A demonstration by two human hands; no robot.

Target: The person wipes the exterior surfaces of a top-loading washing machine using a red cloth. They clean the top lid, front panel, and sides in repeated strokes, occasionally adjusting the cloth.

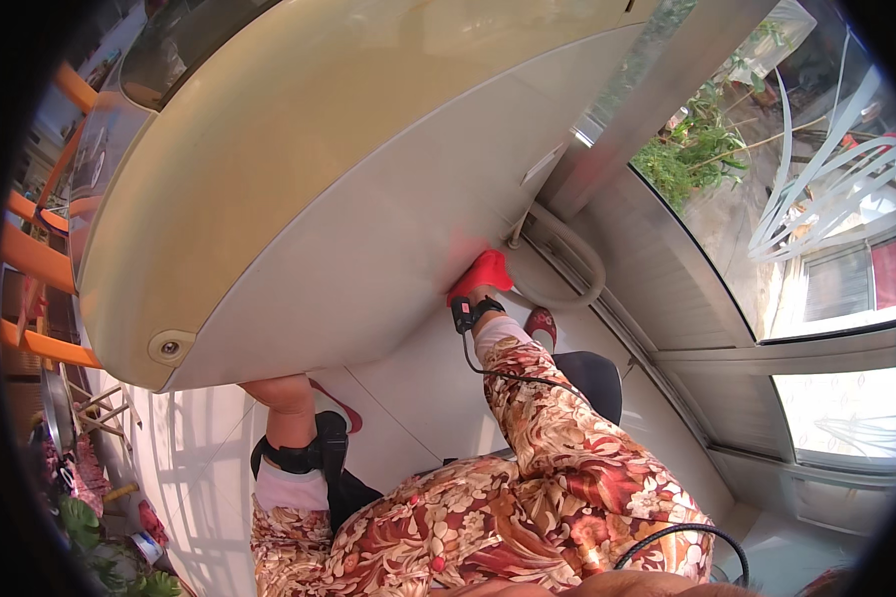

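A red cloth or glove (pixel 482 276) covers my right hand, which lies low against the smooth white side (pixel 358 216) of a large cream-and-white appliance. The fingers are hidden by the red material. My left forearm reaches to the appliance's lower left edge; that hand is out of view behind it. A black strap with a small box (pixel 463 314) and a cable sits on my right wrist, and another black strap (pixel 299 457) is on my left forearm. Both sleeves are floral with pale pink cuffs.
A beige hose (pixel 593 261) curves beside the appliance, next to a sliding-door track. Glass panes (pixel 717 224) in metal frames stand at the right, with plants beyond. Orange bars (pixel 45 347), a folding stand (pixel 108 410) and leafy plants (pixel 82 522) are at the left. Red shoes show on the tiled floor.
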